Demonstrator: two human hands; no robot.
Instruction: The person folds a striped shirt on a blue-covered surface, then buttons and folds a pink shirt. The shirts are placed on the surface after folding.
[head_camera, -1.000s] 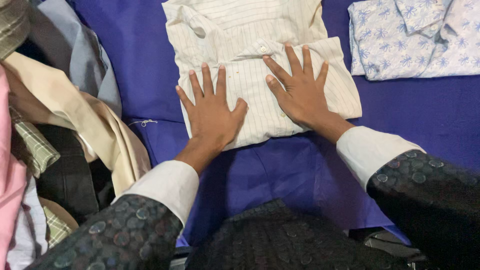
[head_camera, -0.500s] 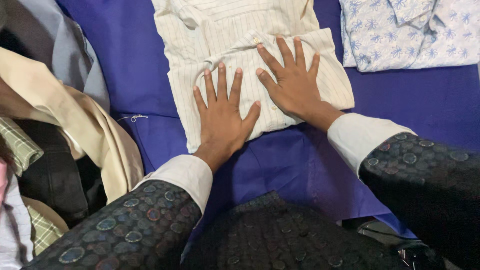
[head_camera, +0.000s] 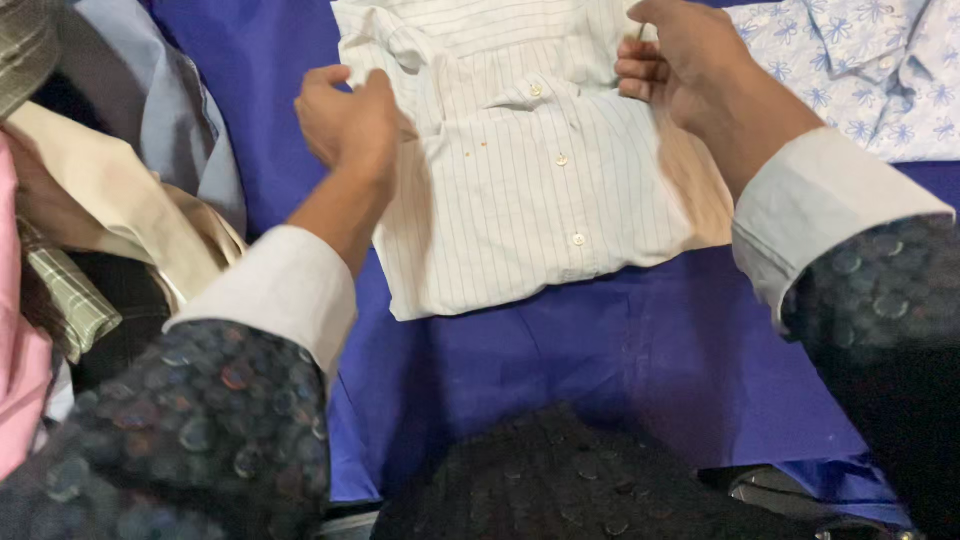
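Left hand (head_camera: 345, 125) is curled, fingers pinched on the left side edge of the shirt (head_camera: 530, 190) at about chest height. Right hand (head_camera: 685, 62) is closed on the right side edge near the top, thumb over the fabric, fingers tucked under. Hands are well apart — one on each side of the shirt, both gripping it.

Shirt is cream with thin dark stripes, folded, lying front-up on the blue cloth (head_camera: 560, 350). Long axis runs near-to-far from the person, tilted slightly: collar end points away toward the top of view, folded bottom edge points back at the person. Bottom edge slants, lower at left, higher at right. Button row (head_camera: 562, 160) runs down the middle, drifting right toward the near edge. Folded-over flap crosses the chest just below the collar area. Small orange specks left of the buttons.

Cuffs on both arms are white, under dark patterned sleeves (head_camera: 180, 420).

Right of the shirt, beyond the right hand, a second folded shirt — pale with blue flower print (head_camera: 880, 80) — lies on the same cloth, near but apart. Left side: a loose pile of clothes (head_camera: 110, 190) — beige, grey-blue, green check, pink — apart from the striped shirt, with bare blue cloth between them.
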